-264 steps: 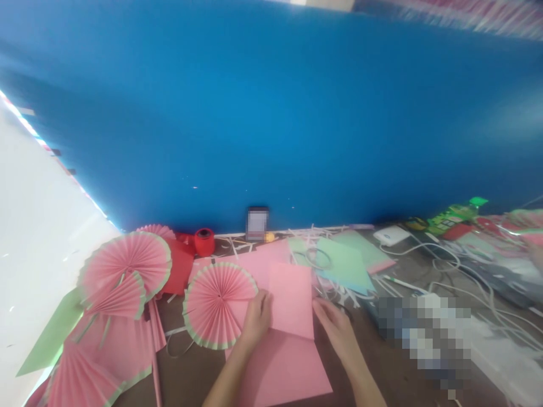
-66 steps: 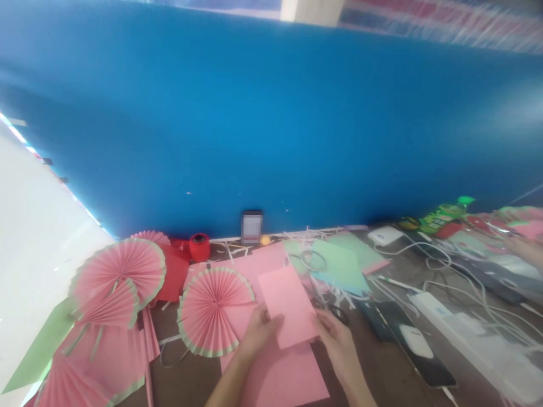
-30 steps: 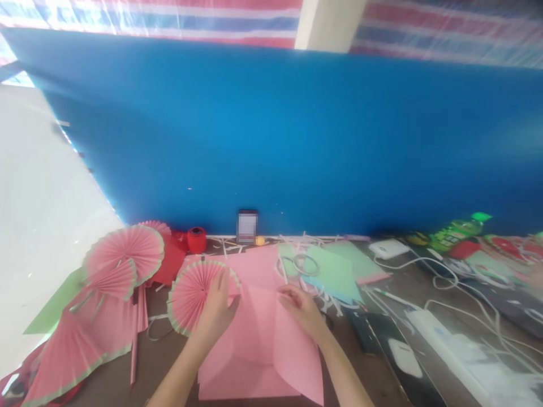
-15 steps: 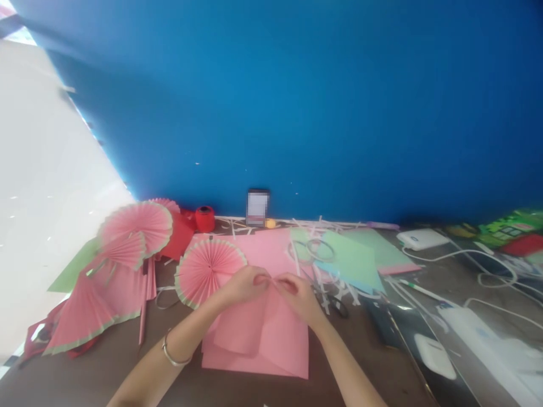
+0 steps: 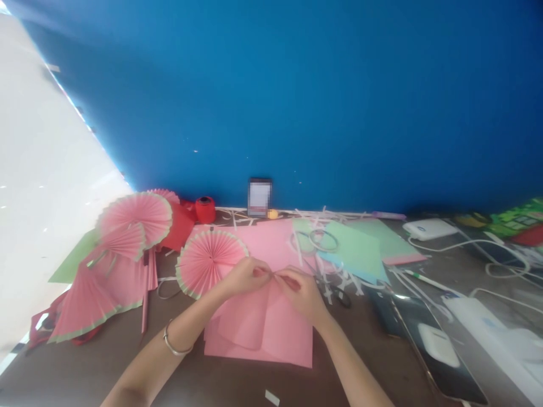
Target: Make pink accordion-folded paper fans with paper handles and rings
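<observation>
My left hand (image 5: 250, 276) and my right hand (image 5: 298, 289) meet over the middle of the table, fingertips pinched close together on the upper edge of a pink paper sheet (image 5: 246, 323). The sheet bends down from the fingers, its lower part curling. Beneath it lies more pink paper (image 5: 292, 353), flat on the table. Just left of my left hand rests a round pleated paper fan (image 5: 207, 257), pink with a pale green rim. Scissors (image 5: 339, 295) lie to the right of my right hand, partly hidden by paper strips.
More pleated fans (image 5: 136, 220) are piled at the left beside a red roll (image 5: 205, 209). Green paper sheets (image 5: 356, 243) and white strips lie at the back. On the right are a phone (image 5: 430, 350), a white case (image 5: 439, 345), a power strip (image 5: 487, 333) and cables. A blue wall (image 5: 297, 102) stands behind.
The camera view has shifted slightly, so a small white scrap now shows at the bottom. Both hands keep their pinch on the pink paper sheet, almost unmoved.
</observation>
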`<action>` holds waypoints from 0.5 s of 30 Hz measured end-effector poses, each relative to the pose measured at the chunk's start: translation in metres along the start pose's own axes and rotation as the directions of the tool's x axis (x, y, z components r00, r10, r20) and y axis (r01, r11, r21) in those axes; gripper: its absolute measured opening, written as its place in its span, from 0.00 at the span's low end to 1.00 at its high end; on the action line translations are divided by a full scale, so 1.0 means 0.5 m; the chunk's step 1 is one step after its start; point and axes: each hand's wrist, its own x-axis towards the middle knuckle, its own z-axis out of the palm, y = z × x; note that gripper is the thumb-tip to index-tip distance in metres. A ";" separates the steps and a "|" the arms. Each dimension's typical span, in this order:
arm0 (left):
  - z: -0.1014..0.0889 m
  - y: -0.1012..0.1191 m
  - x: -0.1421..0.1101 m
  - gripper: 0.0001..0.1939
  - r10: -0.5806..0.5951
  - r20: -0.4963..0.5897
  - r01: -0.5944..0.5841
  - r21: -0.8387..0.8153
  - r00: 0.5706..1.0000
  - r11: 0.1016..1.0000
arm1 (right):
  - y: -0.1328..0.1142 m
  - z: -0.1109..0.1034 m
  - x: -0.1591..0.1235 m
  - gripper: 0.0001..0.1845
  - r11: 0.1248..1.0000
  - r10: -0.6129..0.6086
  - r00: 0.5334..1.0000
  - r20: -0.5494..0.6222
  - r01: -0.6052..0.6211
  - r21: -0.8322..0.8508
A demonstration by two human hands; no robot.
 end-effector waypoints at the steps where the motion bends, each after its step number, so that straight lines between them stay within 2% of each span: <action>1: 0.000 -0.002 0.000 0.11 -0.002 0.002 0.002 -0.032 1.000 1.000 | -0.001 0.000 0.000 0.09 1.000 -0.011 1.000 0.000 0.011 -0.013; 5: 0.000 -0.010 0.002 0.11 -0.007 0.013 0.008 -0.144 1.000 0.990 | -0.003 -0.001 -0.001 0.10 0.995 -0.061 0.998 0.001 0.061 -0.073; 9: 0.004 -0.021 0.007 0.10 -0.040 0.011 0.041 -0.176 0.999 0.984 | -0.004 -0.003 -0.003 0.10 0.987 -0.096 0.995 0.000 0.095 -0.126; 12: 0.004 -0.028 0.009 0.10 -0.056 0.022 0.059 -0.148 0.998 0.987 | -0.002 -0.002 -0.006 0.09 0.987 -0.091 0.996 -0.002 0.090 -0.133; 15: -0.002 -0.025 0.006 0.11 -0.035 0.039 0.036 -0.018 0.999 0.999 | 0.012 0.004 -0.002 0.09 0.987 -0.077 0.997 -0.020 0.073 -0.141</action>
